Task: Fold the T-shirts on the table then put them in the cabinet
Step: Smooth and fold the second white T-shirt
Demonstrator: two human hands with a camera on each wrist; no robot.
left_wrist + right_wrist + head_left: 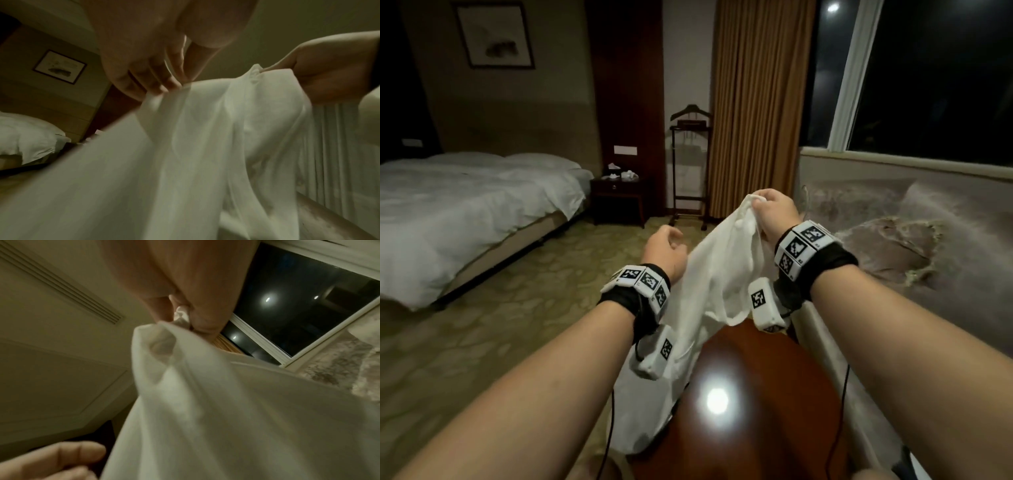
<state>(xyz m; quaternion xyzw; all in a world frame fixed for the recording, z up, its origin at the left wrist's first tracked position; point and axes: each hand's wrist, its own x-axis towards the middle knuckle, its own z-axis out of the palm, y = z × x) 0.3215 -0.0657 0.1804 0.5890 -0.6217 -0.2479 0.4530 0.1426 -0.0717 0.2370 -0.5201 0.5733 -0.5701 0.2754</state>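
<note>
The right hand [777, 214] is raised above and just beyond the left, its thumb and fingers pinched tight on a bunched corner of the white T-shirt [709, 284]. I take it the person lifts that corner high so the cloth hangs free and can be shaken out before folding. From the pinch the T-shirt drapes down between both wrists and spills onto the near edge of the brown table [756, 411] below the forearms. The left hand [666, 251] sits just beside the hanging cloth with its fingers curled; from the wrist camera its fingertips [164, 86] seem to nip an edge of the fabric, likely seeking the matching corner. No fold is made yet.
</note>
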